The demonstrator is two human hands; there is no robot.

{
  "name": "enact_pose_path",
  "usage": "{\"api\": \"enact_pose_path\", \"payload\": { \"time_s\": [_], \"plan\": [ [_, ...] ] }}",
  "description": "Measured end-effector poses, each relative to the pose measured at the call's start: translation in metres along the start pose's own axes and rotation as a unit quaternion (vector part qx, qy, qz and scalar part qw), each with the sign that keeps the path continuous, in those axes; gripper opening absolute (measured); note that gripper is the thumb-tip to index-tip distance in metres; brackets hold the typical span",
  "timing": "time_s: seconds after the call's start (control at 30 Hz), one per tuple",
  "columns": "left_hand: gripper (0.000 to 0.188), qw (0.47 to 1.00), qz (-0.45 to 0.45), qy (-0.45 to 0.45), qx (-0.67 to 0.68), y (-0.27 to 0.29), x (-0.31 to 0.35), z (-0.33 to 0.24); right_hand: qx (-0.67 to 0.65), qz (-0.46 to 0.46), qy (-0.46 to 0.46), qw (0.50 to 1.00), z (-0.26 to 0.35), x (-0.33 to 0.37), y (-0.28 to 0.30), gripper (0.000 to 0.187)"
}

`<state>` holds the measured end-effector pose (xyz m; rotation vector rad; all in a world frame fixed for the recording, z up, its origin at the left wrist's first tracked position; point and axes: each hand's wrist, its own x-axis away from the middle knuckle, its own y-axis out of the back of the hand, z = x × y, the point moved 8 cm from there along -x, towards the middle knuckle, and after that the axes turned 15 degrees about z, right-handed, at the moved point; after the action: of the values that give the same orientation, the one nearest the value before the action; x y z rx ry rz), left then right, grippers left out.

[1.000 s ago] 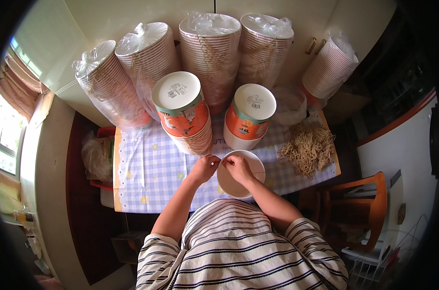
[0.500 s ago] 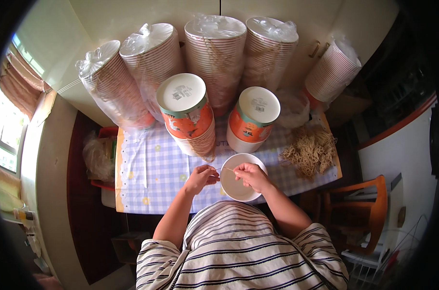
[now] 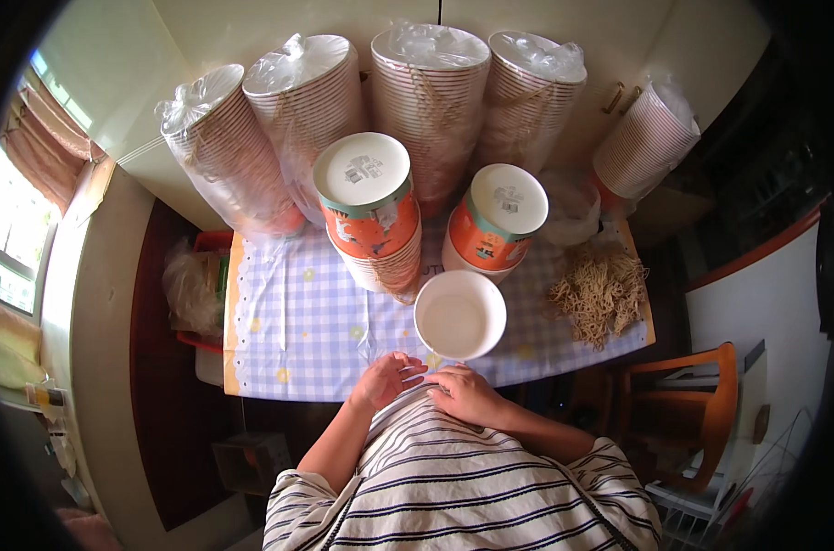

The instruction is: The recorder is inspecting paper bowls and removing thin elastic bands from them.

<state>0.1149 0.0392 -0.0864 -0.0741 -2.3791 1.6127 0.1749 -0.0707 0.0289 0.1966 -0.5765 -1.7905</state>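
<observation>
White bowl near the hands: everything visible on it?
The white bowl is round, with a plain pale inside narrowing to a round bottom, and a distinct rim. It looks like paper. It stands mouth up on the checked tablecloth, in front of the shorter orange-and-white stack; whether they touch is unclear. Its outer wall is mostly hidden, and nothing shows inside. The left grip and right grip are nearer the wearer, no finger visibly on it.

Below the plain white bowl (image 3: 460, 317), your cream shirt (image 3: 463, 468) has dark stripes; above it, two cup stacks (image 3: 371, 230) show orange, green-trimmed patterns; left, blue-and-white gingham cloth (image 3: 325, 340); right, tan strings (image 3: 600, 292).
</observation>
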Motion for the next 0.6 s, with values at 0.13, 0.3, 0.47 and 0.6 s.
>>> {"api": "enact_pose_path", "payload": {
  "time_s": [0.13,0.3,0.47,0.6],
  "plan": [
    [0.016,0.999,0.021,0.006,-0.030,-0.001,0.002,0.011,0.058,-0.040,0.012,0.997,-0.008,0.002,0.005,0.023],
    [0.012,0.997,-0.008,0.037,-0.070,-0.009,-0.002,0.025,0.003,-0.075,-0.035,0.997,-0.049,-0.001,0.003,0.019],
    [0.012,0.979,-0.059,0.034,-0.192,-0.007,-0.003,0.021,-0.294,-0.073,-0.084,0.949,-0.095,0.006,-0.016,0.019],
    [0.011,0.979,-0.044,0.026,-0.197,-0.010,-0.006,0.023,-0.453,-0.066,-0.111,0.882,-0.107,0.010,-0.032,0.019]
  ]
}}
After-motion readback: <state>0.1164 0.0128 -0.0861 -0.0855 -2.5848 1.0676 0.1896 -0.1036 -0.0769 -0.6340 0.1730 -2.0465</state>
